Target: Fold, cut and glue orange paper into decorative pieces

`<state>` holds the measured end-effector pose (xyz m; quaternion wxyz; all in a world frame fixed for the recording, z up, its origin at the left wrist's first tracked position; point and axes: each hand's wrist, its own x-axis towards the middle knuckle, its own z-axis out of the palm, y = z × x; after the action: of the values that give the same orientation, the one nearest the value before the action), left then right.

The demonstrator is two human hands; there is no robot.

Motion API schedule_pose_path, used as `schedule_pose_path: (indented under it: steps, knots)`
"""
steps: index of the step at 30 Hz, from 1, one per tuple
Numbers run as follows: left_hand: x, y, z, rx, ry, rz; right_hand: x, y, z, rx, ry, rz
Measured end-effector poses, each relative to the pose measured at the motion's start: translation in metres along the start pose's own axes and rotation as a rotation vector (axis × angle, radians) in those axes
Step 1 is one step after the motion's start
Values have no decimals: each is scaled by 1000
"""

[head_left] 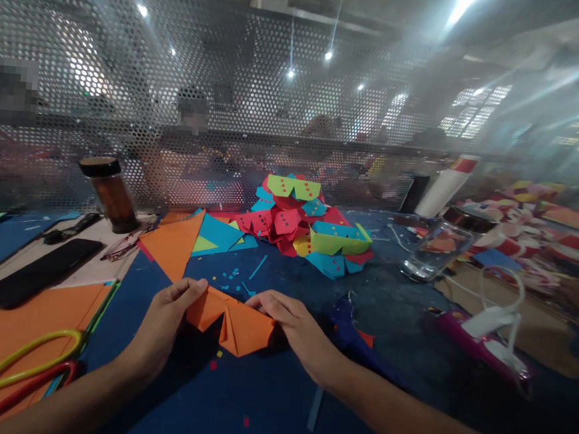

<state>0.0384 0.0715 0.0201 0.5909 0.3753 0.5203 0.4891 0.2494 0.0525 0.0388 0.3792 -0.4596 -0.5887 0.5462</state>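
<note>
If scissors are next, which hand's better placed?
Left, probably: the left hand is nearer the scissors, which lie out on its side. The right hand is farther off. Both hold the folded orange paper, so the left would release first.

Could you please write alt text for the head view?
The left hand and right hand hold a folded orange paper over a blue table. Beyond it sits a pile of colourful folded papers; scissors and a phone lie to the left.
</note>
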Motion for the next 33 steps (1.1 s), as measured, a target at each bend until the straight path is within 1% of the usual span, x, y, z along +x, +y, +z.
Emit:
schedule_pose_path:
  steps: [2,6,11,15,17,20,26,33]
  knots:
    - [2,2,-1,-11,26,-5,2,2,-2,29,28,15]
    - [7,5,-4,-36,59,5,8,4,-5,62,30,-11]
    - [10,8,-7,-64,59,30,15,-5,-6,-15,0,-47]
    - [14,6,-10,-55,92,56,24,-8,-3,-43,-33,-69]
    - [15,5,-11,-47,104,71,29,-8,-2,-51,-30,-76]
    - [15,4,-14,-41,91,86,33,-8,-3,-64,3,-91]
    - [16,0,-15,-51,54,86,30,-6,-7,-147,50,-140]
    - [15,0,-14,-59,47,89,23,-3,-7,-328,80,-187]
